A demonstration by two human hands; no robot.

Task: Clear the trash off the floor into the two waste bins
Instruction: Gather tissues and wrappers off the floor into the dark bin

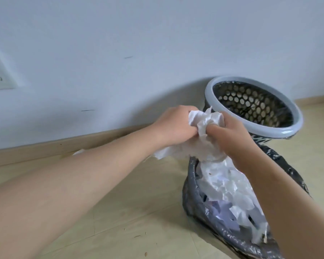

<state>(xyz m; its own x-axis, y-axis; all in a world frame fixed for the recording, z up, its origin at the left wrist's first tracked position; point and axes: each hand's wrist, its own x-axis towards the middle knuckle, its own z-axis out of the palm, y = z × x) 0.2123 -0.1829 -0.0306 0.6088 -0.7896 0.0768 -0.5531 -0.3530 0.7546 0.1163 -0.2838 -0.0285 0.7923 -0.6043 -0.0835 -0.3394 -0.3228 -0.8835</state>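
Both hands, left hand (173,126) and right hand (230,139), grip crumpled tissue (204,135). The fingers (209,130) are curled round it, directly above the near bin (190,195).

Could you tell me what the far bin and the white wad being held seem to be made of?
The far bin looks like moulded plastic: a smooth, glossy grey rim over a dark wall pierced with round holes. The white wad looks like soft tissue paper: matte, crumpled, ragged-edged; thin cloth cannot be ruled out.
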